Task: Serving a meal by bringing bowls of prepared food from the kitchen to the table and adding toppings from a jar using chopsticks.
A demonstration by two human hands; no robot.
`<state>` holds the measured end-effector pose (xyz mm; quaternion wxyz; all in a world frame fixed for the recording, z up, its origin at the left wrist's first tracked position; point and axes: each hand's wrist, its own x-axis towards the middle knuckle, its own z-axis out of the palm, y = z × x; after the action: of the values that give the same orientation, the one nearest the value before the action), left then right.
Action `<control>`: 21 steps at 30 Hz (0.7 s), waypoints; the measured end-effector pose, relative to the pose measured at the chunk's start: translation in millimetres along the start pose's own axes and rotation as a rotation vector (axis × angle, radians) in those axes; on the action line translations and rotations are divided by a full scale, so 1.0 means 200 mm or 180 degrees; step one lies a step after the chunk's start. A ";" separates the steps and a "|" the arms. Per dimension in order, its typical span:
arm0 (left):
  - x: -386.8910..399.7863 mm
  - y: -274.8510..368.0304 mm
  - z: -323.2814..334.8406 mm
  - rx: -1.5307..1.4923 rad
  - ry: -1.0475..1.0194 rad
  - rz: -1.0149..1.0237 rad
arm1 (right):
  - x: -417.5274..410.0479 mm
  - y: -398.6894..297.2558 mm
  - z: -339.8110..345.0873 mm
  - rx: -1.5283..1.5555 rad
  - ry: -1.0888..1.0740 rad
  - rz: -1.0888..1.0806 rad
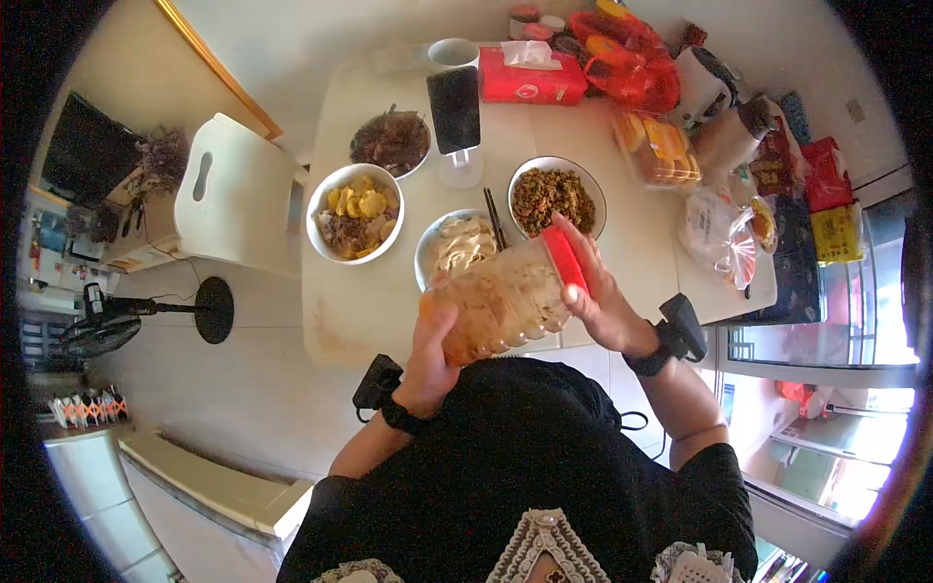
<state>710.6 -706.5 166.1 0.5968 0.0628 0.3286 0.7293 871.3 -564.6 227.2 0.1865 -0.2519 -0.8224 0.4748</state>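
Note:
A clear plastic jar [503,306] with a red screw lid [565,259] lies tilted on its side between my hands, above the table's near edge. Brownish residue or contents show through its wall. My left hand [430,342] grips the jar's base end. Around the red lid at the other end are the fingers and thumb of my right hand [601,299]. Just beyond the jar stands a bowl of pale, folded food [463,244], partly covered by it, with dark chopsticks [495,218] on its rim. A bowl of minced brown food [554,200] is close to my right fingertips.
Further left are a bowl with yellow slices [357,211] and a plate of dark food [391,142]. A phone on a stand [453,109] faces me. Behind it are a white cup [453,52] and a red tissue box [532,80]. Packaged bread [656,149] and a plastic bag [718,233] sit right.

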 end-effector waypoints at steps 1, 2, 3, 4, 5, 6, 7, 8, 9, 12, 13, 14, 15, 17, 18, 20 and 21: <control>-0.01 0.00 0.01 0.0632 -0.0082 0.0469 | 0.00 0.01 -0.01 -0.0016 0.0004 0.0013; -0.02 0.00 0.01 0.1264 -0.0167 0.0941 | -0.01 0.02 -0.01 0.0459 -0.0246 0.0604; -0.02 0.02 0.02 0.1257 -0.0196 0.0919 | -0.01 0.04 -0.01 0.0943 -0.0471 0.1200; -0.03 0.06 0.03 0.0989 -0.0264 0.0584 | -0.02 0.07 -0.04 0.1054 -0.0710 0.1127; -0.03 0.09 0.03 0.0724 -0.0333 0.0248 | -0.05 0.07 -0.03 0.1044 -0.0671 0.1139; -0.03 0.10 0.03 0.0718 -0.0356 0.0254 | -0.07 0.03 -0.03 0.0224 -0.0346 0.0277; -0.03 0.10 0.03 0.0041 -0.0275 -0.0241 | -0.07 0.01 -0.03 -0.0598 -0.0015 -0.0585; -0.02 0.11 0.04 -0.0630 -0.0194 -0.0739 | -0.05 0.02 -0.02 -0.0912 0.0154 -0.1374; -0.03 0.10 0.04 -0.0625 -0.0220 -0.0750 | -0.06 0.01 -0.02 -0.0933 0.0175 -0.1371; -0.03 0.06 0.09 0.0257 -0.0067 0.0018 | -0.07 -0.07 0.04 0.1115 0.0411 0.0671; -0.01 0.07 0.11 0.1134 0.0048 0.0734 | -0.08 -0.06 0.04 0.1118 0.0464 0.0668; 0.00 0.08 0.12 0.2001 0.0155 0.1467 | -0.09 -0.05 0.02 0.1593 0.0015 0.0966; 0.02 0.10 0.11 0.2005 0.0124 0.1481 | -0.08 -0.02 -0.03 0.2048 -0.0472 0.1240; 0.07 0.16 0.06 0.0144 -0.0479 -0.0352 | -0.06 -0.03 -0.08 0.0944 -0.0351 0.0897; 0.04 0.18 0.11 0.0072 -0.0489 -0.0514 | -0.06 -0.06 -0.08 0.0532 0.0032 0.0077; 0.06 0.13 0.10 -0.0326 -0.0471 -0.0718 | -0.04 -0.16 -0.09 -0.0809 0.0227 -0.1121; 0.08 0.10 0.10 -0.0721 -0.0466 -0.0941 | -0.03 -0.15 -0.11 -0.0824 0.0250 -0.1103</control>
<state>698.6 -685.1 188.7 0.7229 -0.0007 0.2059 0.6595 880.1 -566.2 263.6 0.2633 -0.1469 -0.8996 0.3160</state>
